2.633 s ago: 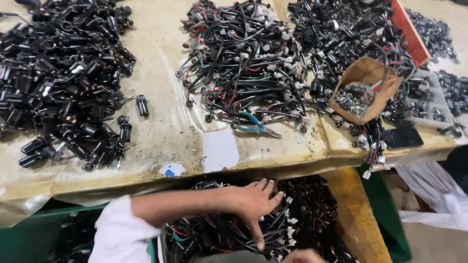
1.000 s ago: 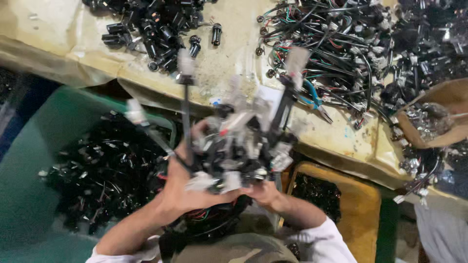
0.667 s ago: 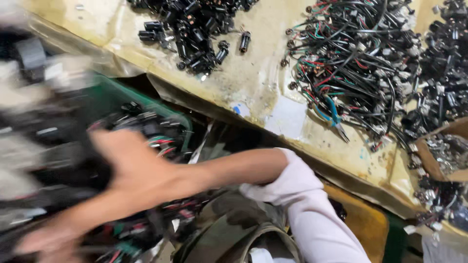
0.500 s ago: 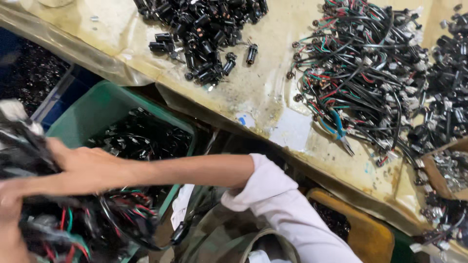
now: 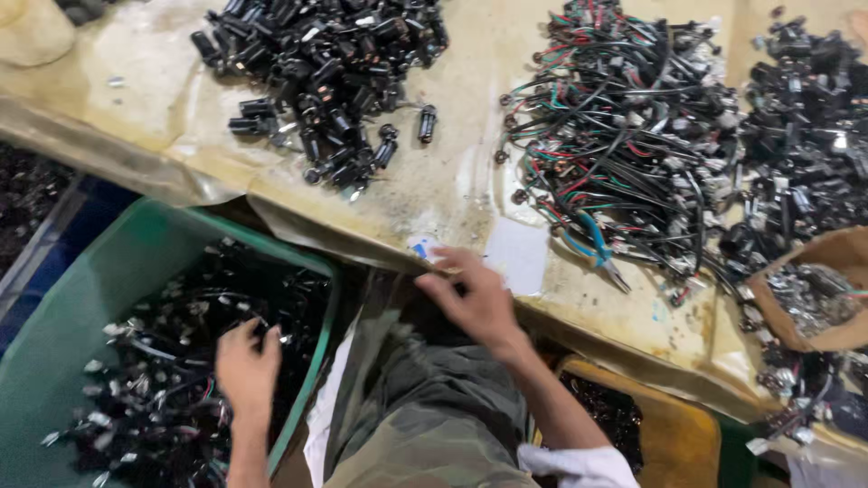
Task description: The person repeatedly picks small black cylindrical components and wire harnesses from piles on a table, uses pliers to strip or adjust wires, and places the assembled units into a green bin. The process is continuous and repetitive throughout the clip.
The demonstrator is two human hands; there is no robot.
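Reaching into the green bin [image 5: 136, 271], left hand [image 5: 246, 366] seemingly open over blurred wired parts [image 5: 163, 398]; right hand [image 5: 475, 298] open, empty at bench [image 5: 434, 194] edge

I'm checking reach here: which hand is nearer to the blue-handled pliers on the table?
Right. The right hand rests at the table edge, just left of the blue-handled pliers. The left hand is far off, down in the green bin.
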